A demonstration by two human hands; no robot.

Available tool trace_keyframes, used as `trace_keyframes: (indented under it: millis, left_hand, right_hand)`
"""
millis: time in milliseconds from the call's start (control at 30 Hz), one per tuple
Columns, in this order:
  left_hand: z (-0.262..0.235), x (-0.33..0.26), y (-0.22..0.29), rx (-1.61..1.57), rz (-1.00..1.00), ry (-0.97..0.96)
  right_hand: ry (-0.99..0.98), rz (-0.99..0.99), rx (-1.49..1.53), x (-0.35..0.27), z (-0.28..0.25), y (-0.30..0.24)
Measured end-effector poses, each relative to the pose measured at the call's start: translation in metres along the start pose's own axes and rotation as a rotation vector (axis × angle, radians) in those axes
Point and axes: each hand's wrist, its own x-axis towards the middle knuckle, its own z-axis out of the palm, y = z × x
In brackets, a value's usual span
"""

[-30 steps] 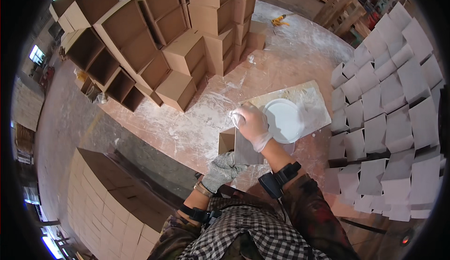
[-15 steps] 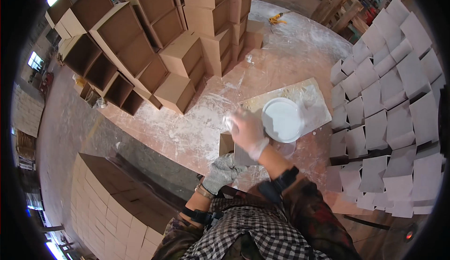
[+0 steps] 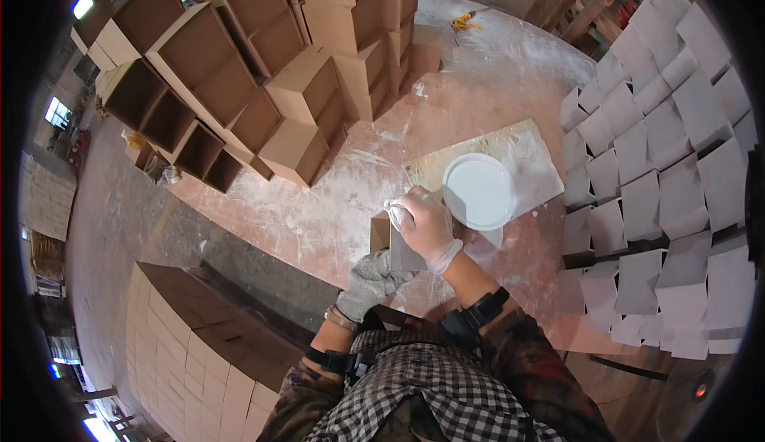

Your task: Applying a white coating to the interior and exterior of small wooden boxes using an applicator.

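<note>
I've got the right hand (image 3: 426,228) in a thin see-through glove, fingers clenched around a crumpled white wad (image 3: 395,209), maybe a cloth. It's over the far end of a small box (image 3: 406,259), but from here I can't tell if the wad is touching it. The box sits right in front of the person, grey on top, with brown showing on its left side. The left hand (image 3: 370,283), in a grey knit glove, is up against the near end; its fingertips are hidden, so I can't say if it's actually grasping. Just right of the hands I see a round white tub (image 3: 478,191) on a stained board (image 3: 535,155). Brown boxes (image 3: 299,154) are stacked farther left, pale grey ones (image 3: 641,203) to the right.
</note>
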Motion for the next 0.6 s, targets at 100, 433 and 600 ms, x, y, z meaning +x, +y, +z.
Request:
trace_keyframes:
  millis: [100, 433, 600]
  left_hand:
    - [-0.014, 0.001, 0.000, 0.157, 0.252, 0.001]
    - [-0.003, -0.011, -0.037, 0.094, 0.114, 0.040]
    - [0.007, -0.012, -0.042, -0.291, -0.171, 0.030]
  right_hand:
    - [0.017, -0.027, 0.017, 0.002, 0.000, 0.002]
    - [-0.197, -0.119, -0.017, -0.090, -0.031, -0.021]
    - [0.071, 0.001, 0.144, -0.092, -0.062, -0.010]
